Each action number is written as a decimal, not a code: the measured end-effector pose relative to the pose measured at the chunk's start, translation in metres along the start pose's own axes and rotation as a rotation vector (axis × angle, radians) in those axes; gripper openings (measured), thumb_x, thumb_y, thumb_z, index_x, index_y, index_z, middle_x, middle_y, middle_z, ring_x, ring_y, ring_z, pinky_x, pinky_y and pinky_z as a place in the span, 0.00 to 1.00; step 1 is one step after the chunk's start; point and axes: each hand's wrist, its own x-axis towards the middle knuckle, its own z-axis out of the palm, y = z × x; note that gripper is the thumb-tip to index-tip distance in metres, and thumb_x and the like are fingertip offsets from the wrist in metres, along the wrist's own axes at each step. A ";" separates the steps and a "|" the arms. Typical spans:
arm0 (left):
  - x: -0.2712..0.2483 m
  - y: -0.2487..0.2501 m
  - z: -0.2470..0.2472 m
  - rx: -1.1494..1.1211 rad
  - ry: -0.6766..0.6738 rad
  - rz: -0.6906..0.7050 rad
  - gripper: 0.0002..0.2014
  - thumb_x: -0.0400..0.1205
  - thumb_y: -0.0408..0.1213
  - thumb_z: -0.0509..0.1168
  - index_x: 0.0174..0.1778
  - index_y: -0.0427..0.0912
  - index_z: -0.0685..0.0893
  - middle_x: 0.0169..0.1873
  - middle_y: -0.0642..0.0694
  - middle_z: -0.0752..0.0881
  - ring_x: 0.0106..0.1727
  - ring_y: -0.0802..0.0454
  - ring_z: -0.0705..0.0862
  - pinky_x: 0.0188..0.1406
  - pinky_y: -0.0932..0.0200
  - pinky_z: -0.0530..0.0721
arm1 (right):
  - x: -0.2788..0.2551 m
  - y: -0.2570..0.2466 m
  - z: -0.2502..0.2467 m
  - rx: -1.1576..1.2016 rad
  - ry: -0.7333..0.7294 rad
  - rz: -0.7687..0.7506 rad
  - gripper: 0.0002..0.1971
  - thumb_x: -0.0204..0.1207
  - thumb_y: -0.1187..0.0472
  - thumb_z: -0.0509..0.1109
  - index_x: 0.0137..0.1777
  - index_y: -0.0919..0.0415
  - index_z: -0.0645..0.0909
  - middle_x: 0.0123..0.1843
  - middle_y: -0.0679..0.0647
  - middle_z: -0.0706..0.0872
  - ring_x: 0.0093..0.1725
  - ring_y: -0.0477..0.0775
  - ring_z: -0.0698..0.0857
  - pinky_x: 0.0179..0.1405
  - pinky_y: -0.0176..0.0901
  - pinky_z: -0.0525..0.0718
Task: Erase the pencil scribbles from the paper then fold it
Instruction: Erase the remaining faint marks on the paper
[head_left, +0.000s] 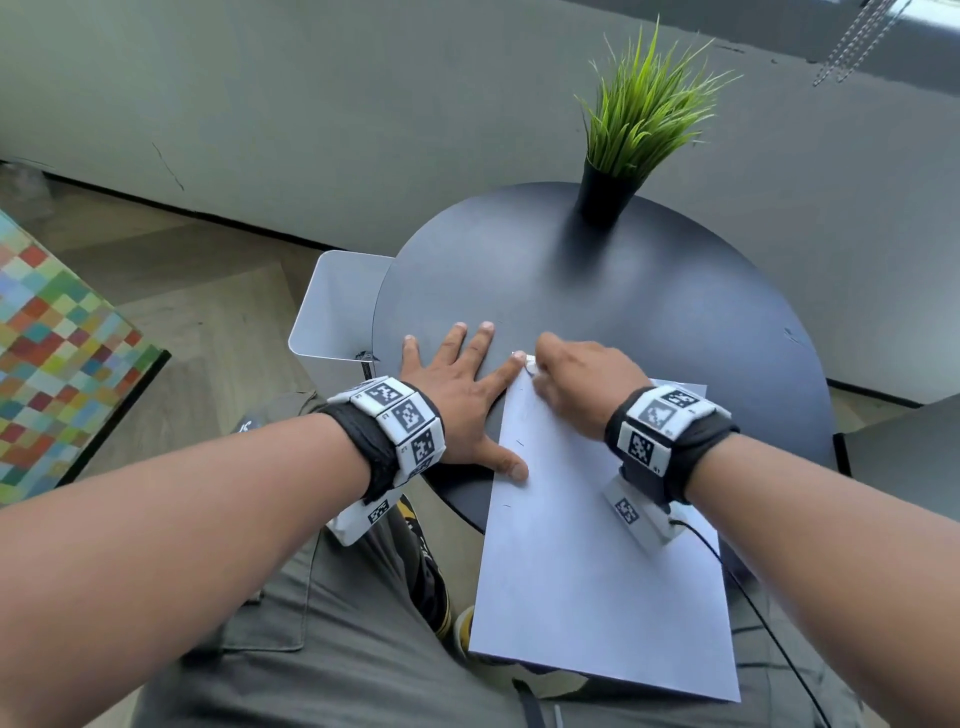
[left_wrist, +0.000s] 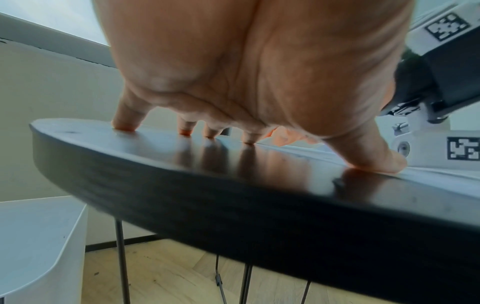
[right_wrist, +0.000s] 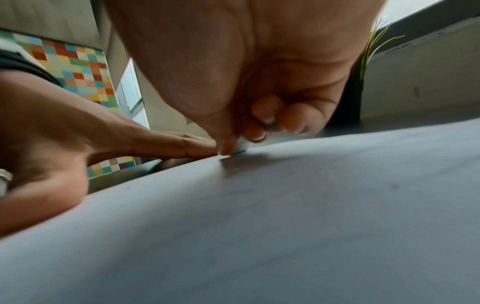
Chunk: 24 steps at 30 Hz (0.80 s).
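A white sheet of paper (head_left: 597, 545) lies on the round dark table (head_left: 649, 291), its near end hanging over the table's edge above my lap. A few short pencil marks (head_left: 519, 443) show near its left edge. My left hand (head_left: 462, 384) lies flat with fingers spread, index finger and thumb pressing the paper's left edge, the other fingers on the bare tabletop. My right hand (head_left: 576, 379) pinches a small white eraser (head_left: 530, 364) against the paper's far left corner. In the right wrist view the eraser (right_wrist: 242, 145) sits between the thumb and curled fingers, touching the sheet (right_wrist: 285, 216).
A potted green grass plant (head_left: 631, 135) stands at the table's far side. A white bin (head_left: 332, 306) sits on the floor left of the table. A multicoloured checkered block (head_left: 52, 353) is at the far left. Grey wall behind.
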 end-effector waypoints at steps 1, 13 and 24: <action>0.000 0.000 0.000 0.002 0.000 0.000 0.70 0.54 0.92 0.54 0.87 0.64 0.33 0.88 0.47 0.30 0.89 0.39 0.32 0.78 0.15 0.44 | -0.002 -0.003 0.001 -0.014 0.000 -0.011 0.09 0.83 0.51 0.56 0.50 0.55 0.65 0.49 0.59 0.85 0.46 0.67 0.83 0.38 0.51 0.76; 0.000 0.001 0.001 0.002 -0.004 0.005 0.70 0.55 0.92 0.54 0.87 0.62 0.32 0.88 0.45 0.30 0.89 0.38 0.33 0.77 0.13 0.45 | -0.035 -0.021 0.003 -0.008 -0.115 -0.143 0.06 0.82 0.55 0.59 0.52 0.55 0.66 0.45 0.55 0.81 0.40 0.62 0.76 0.36 0.49 0.71; 0.001 0.003 -0.003 0.022 -0.037 -0.002 0.70 0.54 0.92 0.53 0.87 0.61 0.32 0.88 0.45 0.29 0.89 0.37 0.33 0.76 0.12 0.46 | -0.050 -0.022 0.004 -0.060 -0.195 -0.246 0.08 0.82 0.54 0.60 0.50 0.52 0.61 0.41 0.49 0.73 0.38 0.61 0.75 0.34 0.48 0.70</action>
